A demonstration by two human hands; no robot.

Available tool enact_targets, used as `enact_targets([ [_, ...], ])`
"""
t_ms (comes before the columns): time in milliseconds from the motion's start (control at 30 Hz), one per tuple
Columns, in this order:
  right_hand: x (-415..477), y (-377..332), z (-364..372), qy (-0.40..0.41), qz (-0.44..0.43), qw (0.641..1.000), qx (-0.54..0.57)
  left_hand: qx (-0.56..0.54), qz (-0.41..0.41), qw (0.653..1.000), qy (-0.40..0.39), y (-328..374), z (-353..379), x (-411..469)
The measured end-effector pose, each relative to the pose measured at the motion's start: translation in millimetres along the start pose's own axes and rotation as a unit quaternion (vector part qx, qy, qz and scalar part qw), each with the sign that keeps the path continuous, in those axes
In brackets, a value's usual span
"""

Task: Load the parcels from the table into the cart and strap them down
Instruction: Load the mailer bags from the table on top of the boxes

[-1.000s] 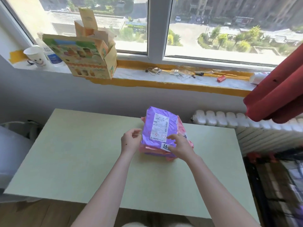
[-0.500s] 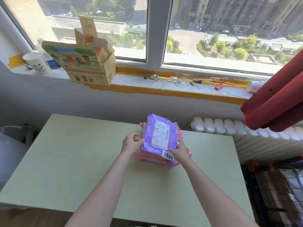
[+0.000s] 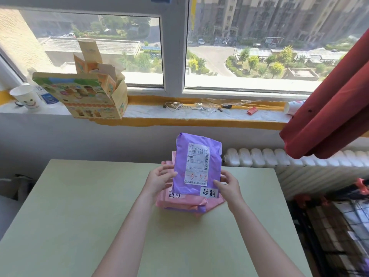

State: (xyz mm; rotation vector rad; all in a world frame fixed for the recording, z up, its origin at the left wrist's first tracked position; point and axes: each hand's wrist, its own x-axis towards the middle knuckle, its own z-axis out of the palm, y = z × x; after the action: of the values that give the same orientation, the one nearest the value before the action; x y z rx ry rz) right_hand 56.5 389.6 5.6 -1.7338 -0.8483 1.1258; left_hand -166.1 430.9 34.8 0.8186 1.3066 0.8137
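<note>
We hold the purple parcel [image 3: 196,164] upright, just above the stack of parcels [image 3: 179,202] on the table [image 3: 79,216]. Our left hand [image 3: 159,178] pinches its lower left edge and our right hand [image 3: 227,184] pinches its lower right corner. It is a soft plastic mailer bag, creased and probably light, so we judge it would flop and slip if held by one corner. It is best taken by both side edges, or flat from beneath.
</note>
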Motion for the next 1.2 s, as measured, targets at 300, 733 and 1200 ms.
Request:
enact_targets([
  [300,-36,-92,-39,0.012,-0.110,0.991,0.071,-0.057,0.168,0.984,-0.001,68,29,-29],
  [733,-131,-134,-84,0.142,-0.186,0.968,0.094,-0.044,0.304,0.947,-0.100,117,54,-101],
  [1200,-212,-84,-136,0.305,-0.170,0.935,-0.056,0.041,0.332,0.919,-0.211,81,110,-131],
])
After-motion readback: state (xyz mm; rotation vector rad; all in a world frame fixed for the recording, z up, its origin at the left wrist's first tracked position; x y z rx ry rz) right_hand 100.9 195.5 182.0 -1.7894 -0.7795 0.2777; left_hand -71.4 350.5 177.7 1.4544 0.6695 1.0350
